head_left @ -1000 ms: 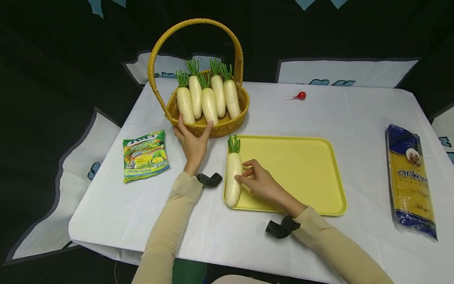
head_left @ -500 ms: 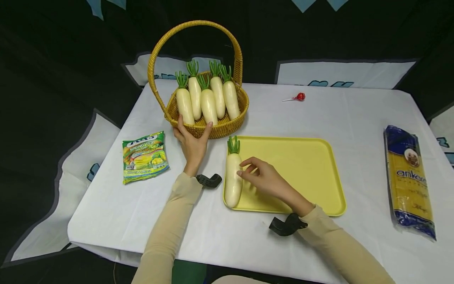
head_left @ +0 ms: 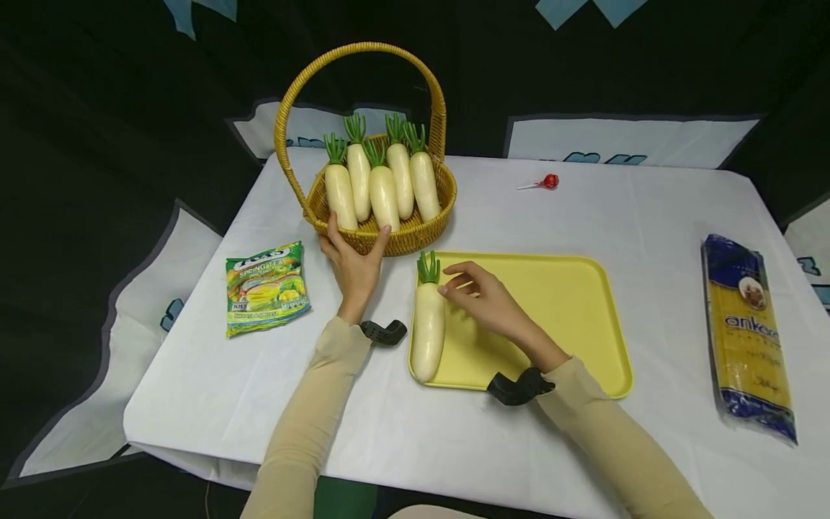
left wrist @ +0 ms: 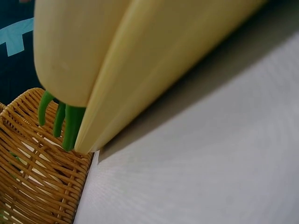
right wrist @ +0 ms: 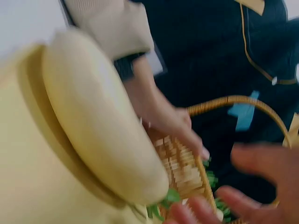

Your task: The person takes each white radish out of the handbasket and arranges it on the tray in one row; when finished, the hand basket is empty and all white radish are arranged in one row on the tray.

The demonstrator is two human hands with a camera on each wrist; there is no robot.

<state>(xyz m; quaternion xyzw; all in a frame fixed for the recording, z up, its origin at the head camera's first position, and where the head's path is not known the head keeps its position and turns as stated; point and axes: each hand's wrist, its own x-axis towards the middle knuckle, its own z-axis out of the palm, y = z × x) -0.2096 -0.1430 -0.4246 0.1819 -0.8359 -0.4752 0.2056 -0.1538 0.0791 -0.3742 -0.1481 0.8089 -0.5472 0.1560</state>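
A white radish (head_left: 428,335) with green leaf stubs lies lengthwise along the left edge of the yellow tray (head_left: 532,324). Over the tray, just right of the radish's leafy end, is my right hand (head_left: 488,306); its fingers are loosely bent and hold nothing. Whether the fingertips touch the radish, I cannot tell. Several more white radishes (head_left: 384,194) stand leaves-up in a wicker basket (head_left: 418,234) with a tall handle. My left hand (head_left: 357,274) rests against the front of the basket, thumb and forefinger spread and reaching its rim. The left wrist view shows the radish (left wrist: 79,51) up close.
A green candy bag (head_left: 267,290) lies left of my left forearm. Behind the tray is a red lollipop (head_left: 550,182). A blue and yellow pasta pack (head_left: 748,335) lies at the right. White cloth covers the table (head_left: 214,389).
My right hand has come away from the radish's middle and moved up toward its leafy end. The radish stays on the tray, and the left hand stays at the basket.
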